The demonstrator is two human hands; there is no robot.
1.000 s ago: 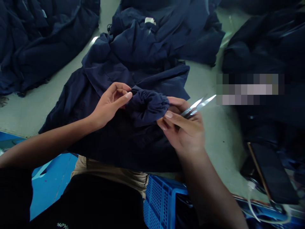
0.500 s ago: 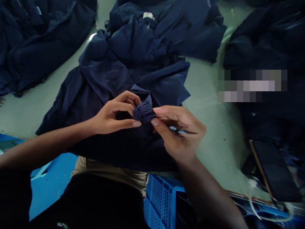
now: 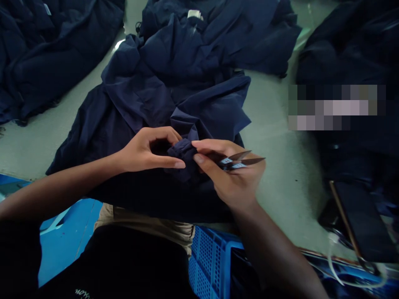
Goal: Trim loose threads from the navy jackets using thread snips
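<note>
A dark navy garment (image 3: 137, 95) lies crumpled on the pale green table, in front of my body. My left hand (image 3: 149, 151) holds a bunched part of it between thumb and fingers. From the other side, my right hand (image 3: 229, 170) pinches the same bunch with thumb and forefinger. Small thread snips (image 3: 238, 160) rest in my right palm, their two pointed blades apart and pointing right, away from the cloth. The lower fingers of my right hand are partly hidden.
More navy garments lie at the far left (image 3: 56, 62), far middle (image 3: 249, 37) and right (image 3: 349, 74). A phone (image 3: 363, 220) with a white cable (image 3: 333, 265) sits near the right edge. Below the table is a blue crate (image 3: 208, 257).
The snips' blades, mostly hidden before, now show in my right hand. Both hands have shifted slightly left on the bunched cloth, and my left fingers have curled behind it.
</note>
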